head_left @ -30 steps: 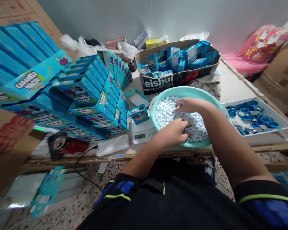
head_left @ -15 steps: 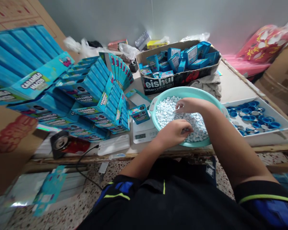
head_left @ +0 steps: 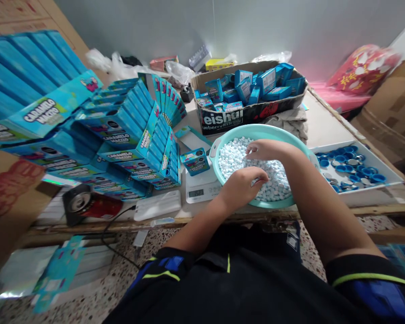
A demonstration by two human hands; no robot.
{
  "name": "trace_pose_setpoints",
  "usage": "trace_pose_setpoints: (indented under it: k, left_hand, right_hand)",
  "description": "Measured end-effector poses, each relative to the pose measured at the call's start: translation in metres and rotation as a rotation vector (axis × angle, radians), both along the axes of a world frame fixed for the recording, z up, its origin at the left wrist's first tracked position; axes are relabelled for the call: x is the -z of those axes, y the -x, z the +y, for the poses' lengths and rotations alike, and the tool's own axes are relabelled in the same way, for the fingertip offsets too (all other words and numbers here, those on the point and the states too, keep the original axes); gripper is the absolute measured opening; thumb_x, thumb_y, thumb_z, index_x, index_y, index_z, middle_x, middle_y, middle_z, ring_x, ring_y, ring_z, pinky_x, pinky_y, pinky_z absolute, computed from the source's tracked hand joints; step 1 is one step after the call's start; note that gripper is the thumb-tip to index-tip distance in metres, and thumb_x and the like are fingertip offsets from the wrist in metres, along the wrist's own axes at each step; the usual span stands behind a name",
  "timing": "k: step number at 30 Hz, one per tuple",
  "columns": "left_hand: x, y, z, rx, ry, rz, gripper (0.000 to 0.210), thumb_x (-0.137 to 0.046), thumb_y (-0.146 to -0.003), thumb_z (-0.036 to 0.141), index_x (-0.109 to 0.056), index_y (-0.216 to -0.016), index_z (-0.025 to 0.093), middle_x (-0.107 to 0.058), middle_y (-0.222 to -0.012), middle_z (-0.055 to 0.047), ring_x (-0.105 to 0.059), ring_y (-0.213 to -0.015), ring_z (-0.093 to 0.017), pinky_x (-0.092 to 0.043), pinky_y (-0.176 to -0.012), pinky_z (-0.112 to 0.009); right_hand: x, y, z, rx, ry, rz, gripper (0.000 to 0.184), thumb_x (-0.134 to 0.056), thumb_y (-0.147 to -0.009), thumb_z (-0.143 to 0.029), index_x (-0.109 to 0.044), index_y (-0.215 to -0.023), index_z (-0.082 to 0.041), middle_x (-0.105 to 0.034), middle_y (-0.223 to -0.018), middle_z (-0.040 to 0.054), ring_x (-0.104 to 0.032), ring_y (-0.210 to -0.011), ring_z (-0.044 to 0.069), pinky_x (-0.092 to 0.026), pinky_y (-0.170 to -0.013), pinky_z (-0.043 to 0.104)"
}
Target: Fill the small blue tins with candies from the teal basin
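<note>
While the left hand (head_left: 245,184) and right hand (head_left: 263,150) curl half-closed over a round turquoise plastic basin (head_left: 273,131), small pale-blue pellets (head_left: 232,157) lie beneath them; any grip is hidden. Beyond both stands a rectangular black cardboard carton (head_left: 253,116).

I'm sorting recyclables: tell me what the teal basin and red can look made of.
Teal basin: probably plastic, smooth with a soft sheen and an evenly moulded rim. Red can: likely metal, glossy, going by its silvery end.
</note>
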State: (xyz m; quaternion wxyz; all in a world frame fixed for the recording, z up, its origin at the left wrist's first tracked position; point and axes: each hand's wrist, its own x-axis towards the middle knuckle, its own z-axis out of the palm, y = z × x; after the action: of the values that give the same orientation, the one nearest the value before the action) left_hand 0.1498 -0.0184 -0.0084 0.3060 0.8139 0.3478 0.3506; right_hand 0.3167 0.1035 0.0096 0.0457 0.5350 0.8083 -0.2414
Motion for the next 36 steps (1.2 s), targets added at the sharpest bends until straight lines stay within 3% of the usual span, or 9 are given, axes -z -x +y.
trace_pose_setpoints:
  k: [7, 12, 21, 24, 27, 29, 33, 36]
  left_hand:
    - [-0.002, 0.000, -0.002, 0.013, 0.037, 0.081, 0.012, -0.058, -0.089, 0.009, -0.066, -0.092, 0.018, -0.075, -0.099, -0.004, -0.068, -0.095, -0.017, -0.053, -0.090, -0.032]
    - [-0.003, -0.002, -0.004, -0.018, 0.073, 0.108, 0.009, -0.058, -0.090, 0.011, -0.064, -0.091, 0.018, -0.073, -0.095, -0.004, -0.068, -0.091, -0.017, -0.051, -0.085, -0.031]
    - [-0.005, -0.002, -0.001, 0.090, 0.088, 0.074, 0.010, -0.058, -0.087, 0.008, -0.061, -0.083, 0.017, -0.068, -0.083, -0.002, -0.062, -0.080, -0.014, -0.049, -0.076, -0.026]
    - [-0.001, -0.004, -0.002, 0.072, 0.038, 0.035, 0.011, -0.059, -0.085, 0.006, -0.063, -0.084, 0.017, -0.070, -0.086, -0.003, -0.065, -0.084, -0.014, -0.052, -0.079, -0.027]
    - [0.000, 0.010, 0.001, -0.042, -0.084, -0.069, 0.010, -0.061, -0.088, 0.009, -0.065, -0.086, 0.017, -0.075, -0.093, -0.004, -0.069, -0.091, -0.015, -0.055, -0.087, -0.029]
    - [-0.003, 0.031, 0.008, -0.222, -0.200, -0.107, 0.009, -0.062, -0.090, 0.012, -0.067, -0.088, 0.019, -0.077, -0.098, -0.004, -0.071, -0.096, -0.016, -0.056, -0.092, -0.032]
    - [-0.007, 0.088, 0.032, -0.643, -0.311, 0.012, 0.007, -0.064, -0.089, 0.016, -0.068, -0.085, 0.020, -0.077, -0.092, -0.004, -0.072, -0.088, -0.019, -0.057, -0.084, -0.034]
    - [-0.003, 0.114, 0.043, -0.764, -0.320, 0.100, 0.008, -0.063, -0.088, 0.016, -0.068, -0.083, 0.020, -0.077, -0.090, -0.005, -0.073, -0.089, -0.021, -0.057, -0.084, -0.035]
  right_hand:
    - [-0.002, 0.001, -0.002, 0.015, 0.007, -0.011, 0.027, -0.062, -0.093, -0.046, -0.074, -0.105, -0.024, -0.075, -0.098, 0.0045, -0.066, -0.084, 0.022, -0.045, -0.066, 0.032]
    - [-0.002, 0.001, -0.003, 0.057, 0.005, 0.006, 0.026, -0.064, -0.093, -0.046, -0.073, -0.104, -0.024, -0.075, -0.106, 0.0047, -0.066, -0.085, 0.022, -0.048, -0.068, 0.032]
    - [0.001, 0.000, -0.001, 0.033, 0.007, 0.004, 0.028, -0.063, -0.092, -0.047, -0.072, -0.105, -0.024, -0.074, -0.103, 0.0052, -0.067, -0.088, 0.024, -0.047, -0.070, 0.035]
    - [-0.001, 0.001, -0.002, 0.044, 0.008, 0.005, 0.028, -0.063, -0.092, -0.047, -0.073, -0.105, -0.024, -0.074, -0.102, 0.0051, -0.066, -0.086, 0.023, -0.046, -0.069, 0.034]
    - [-0.004, 0.002, -0.004, 0.045, 0.019, -0.002, 0.027, -0.063, -0.093, -0.044, -0.074, -0.106, -0.023, -0.075, -0.103, 0.0049, -0.066, -0.087, 0.022, -0.046, -0.068, 0.032]
    - [-0.007, 0.003, -0.005, 0.066, 0.039, 0.000, 0.027, -0.063, -0.094, -0.043, -0.074, -0.109, -0.023, -0.075, -0.106, 0.0048, -0.067, -0.088, 0.021, -0.046, -0.068, 0.030]
    - [-0.010, 0.005, -0.006, 0.094, 0.047, 0.011, 0.029, -0.064, -0.094, -0.044, -0.074, -0.112, -0.023, -0.075, -0.106, 0.0044, -0.067, -0.088, 0.021, -0.045, -0.067, 0.029]
    - [-0.011, 0.005, -0.005, 0.094, 0.044, 0.018, 0.029, -0.064, -0.094, -0.045, -0.074, -0.110, -0.023, -0.075, -0.102, 0.0041, -0.067, -0.088, 0.021, -0.044, -0.067, 0.029]
